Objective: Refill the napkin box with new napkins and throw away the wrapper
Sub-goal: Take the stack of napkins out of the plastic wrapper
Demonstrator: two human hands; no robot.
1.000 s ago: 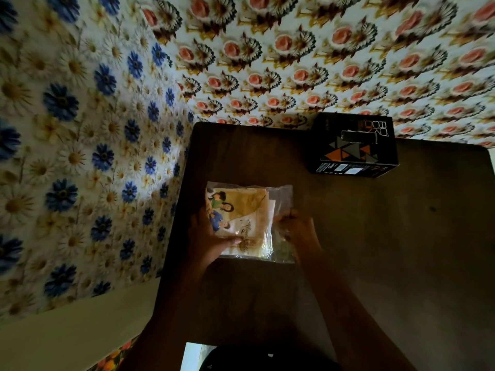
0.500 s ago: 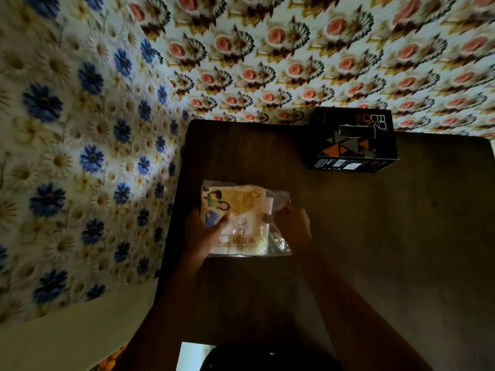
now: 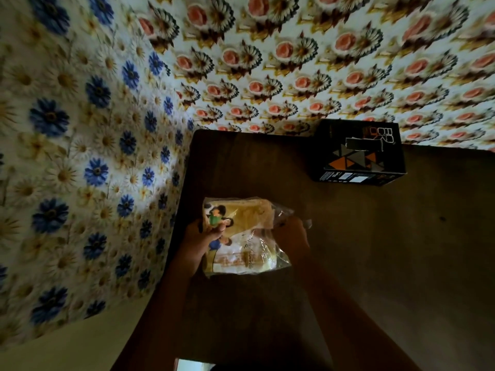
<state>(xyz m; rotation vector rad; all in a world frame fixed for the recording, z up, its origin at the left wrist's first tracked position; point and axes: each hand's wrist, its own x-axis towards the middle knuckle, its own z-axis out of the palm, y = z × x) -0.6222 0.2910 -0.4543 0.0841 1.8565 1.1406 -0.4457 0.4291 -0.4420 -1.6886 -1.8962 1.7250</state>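
Over the dark surface (image 3: 401,250), both hands' grip holds the napkin pack (image 3: 241,242): left hand (image 3: 199,241), right hand (image 3: 292,236); napkin box (image 3: 360,153) well apart by the wall.

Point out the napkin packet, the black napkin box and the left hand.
napkin packet (image 3: 241,247), head view, on the printed yellow front.
black napkin box (image 3: 359,153), head view, on its patterned top face.
left hand (image 3: 199,238), head view, on the back of the hand.

Two bare forearms, no sleeves or jewellery.
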